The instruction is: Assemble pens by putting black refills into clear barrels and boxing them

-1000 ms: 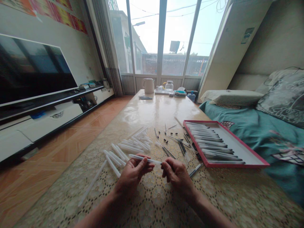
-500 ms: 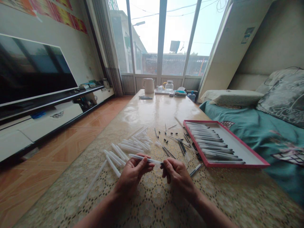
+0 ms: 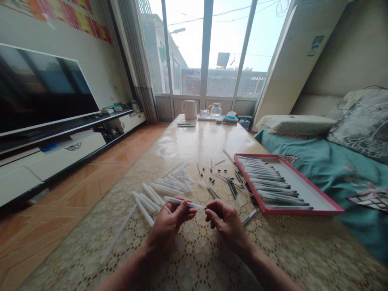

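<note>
My left hand point(image 3: 169, 222) is closed around a translucent white pen barrel point(image 3: 194, 205), held level just above the table. My right hand point(image 3: 226, 222) pinches the barrel's right end with thumb and fingertips; what sits in that pinch is too small to name. Beyond my left hand lie several more loose white barrels point(image 3: 165, 186). Thin dark refills and small black tips point(image 3: 224, 182) are scattered past my right hand.
A red-rimmed shallow box point(image 3: 303, 208) with several finished pens lies at the right, partly over the teal bed cover point(image 3: 333, 169). A white jug point(image 3: 189, 109) and a glass pot point(image 3: 216, 110) stand at the table's far end. A TV point(image 3: 39, 89) fills the left wall.
My right hand's fingers have shifted slightly at the barrel's right end. The barrel and my left hand have stayed in place.
</note>
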Tool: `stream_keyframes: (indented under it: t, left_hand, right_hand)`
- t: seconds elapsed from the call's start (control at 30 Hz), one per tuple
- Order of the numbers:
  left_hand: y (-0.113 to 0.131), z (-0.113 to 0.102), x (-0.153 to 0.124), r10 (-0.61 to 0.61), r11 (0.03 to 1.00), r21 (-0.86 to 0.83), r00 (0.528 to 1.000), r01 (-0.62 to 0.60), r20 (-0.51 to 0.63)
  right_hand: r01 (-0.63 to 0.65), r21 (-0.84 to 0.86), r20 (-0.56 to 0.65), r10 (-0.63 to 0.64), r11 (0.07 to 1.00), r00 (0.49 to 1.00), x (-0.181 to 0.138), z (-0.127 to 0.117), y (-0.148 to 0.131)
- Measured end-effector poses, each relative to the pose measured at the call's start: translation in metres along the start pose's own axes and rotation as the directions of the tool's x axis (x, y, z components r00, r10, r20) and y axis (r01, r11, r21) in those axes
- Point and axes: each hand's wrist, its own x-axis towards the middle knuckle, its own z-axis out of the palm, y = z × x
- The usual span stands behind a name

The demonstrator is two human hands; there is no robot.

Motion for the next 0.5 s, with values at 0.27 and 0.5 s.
stream_keyframes:
  t: [0.27, 0.5]
  left_hand:
    - [-0.0038, -0.0042, 0.0017, -0.017, 1.0, 0.021, 0.999, 0.016, 0.038]
    - [-0.0035, -0.0036, 0.0014, 0.008, 0.999, 0.037, 0.997, -0.011, 0.083]
  right_hand:
    - [-0.009, -0.028, 0.042, 0.011, 1.0, 0.999, 0.0004, -0.0014, -0.0012]
    - [-0.011, -0.139, 0.037, 0.016, 0.99, 0.999, -0.0018, 0.0003, -0.0008]
